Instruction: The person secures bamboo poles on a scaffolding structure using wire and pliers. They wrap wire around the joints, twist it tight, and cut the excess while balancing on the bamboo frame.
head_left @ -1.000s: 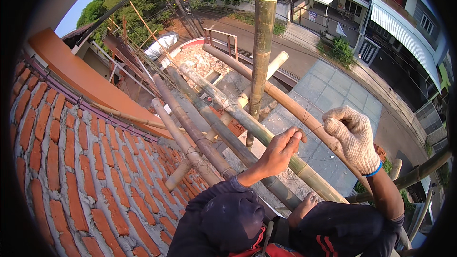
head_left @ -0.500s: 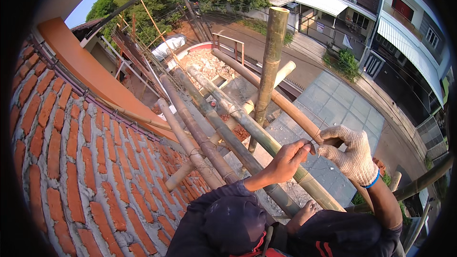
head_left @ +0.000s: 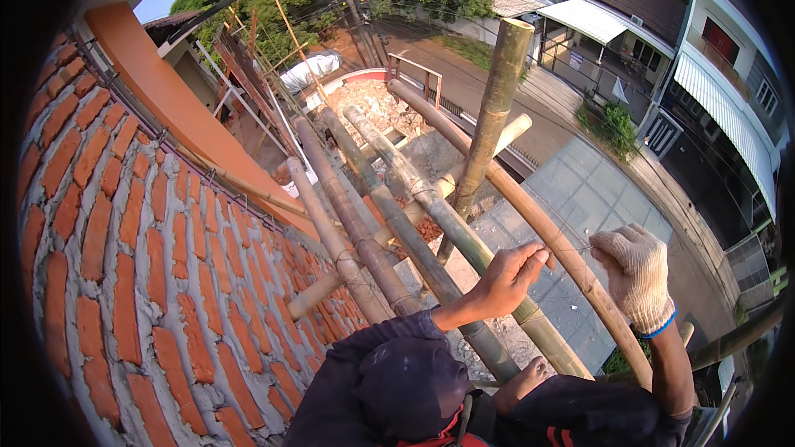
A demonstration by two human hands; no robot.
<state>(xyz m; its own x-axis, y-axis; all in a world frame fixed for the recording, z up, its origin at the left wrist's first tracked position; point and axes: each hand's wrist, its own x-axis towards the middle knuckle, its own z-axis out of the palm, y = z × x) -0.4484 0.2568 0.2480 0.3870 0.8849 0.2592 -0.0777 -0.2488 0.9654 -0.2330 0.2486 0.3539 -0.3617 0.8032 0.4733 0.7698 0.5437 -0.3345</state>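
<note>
My bare left hand [head_left: 505, 280] is raised over the green bamboo pole [head_left: 451, 228], with thumb and forefinger pinched together on a thin tie wire [head_left: 568, 242]. To its right, beyond the tan bamboo pole [head_left: 580, 269], my right hand [head_left: 636, 273] wears a cream knitted glove with a blue cuff. Its fingers are curled closed near the wire's other side. Fine strands of the wire show between the two hands, crossing over the tan pole. How far the wire runs inside either grip is hidden.
An upright bamboo post [head_left: 489, 124] rises just ahead, crossing a horizontal pole. Several bamboo poles run away from me, and a bare foot [head_left: 522, 379] rests among them. A brick wall [head_left: 166, 281] lies on the left. Far below are rubble [head_left: 373, 108] and grey paving [head_left: 571, 190].
My right hand has moved right, away from the left, so the hands are now well apart with wire between them. The whole view has shifted slightly.
</note>
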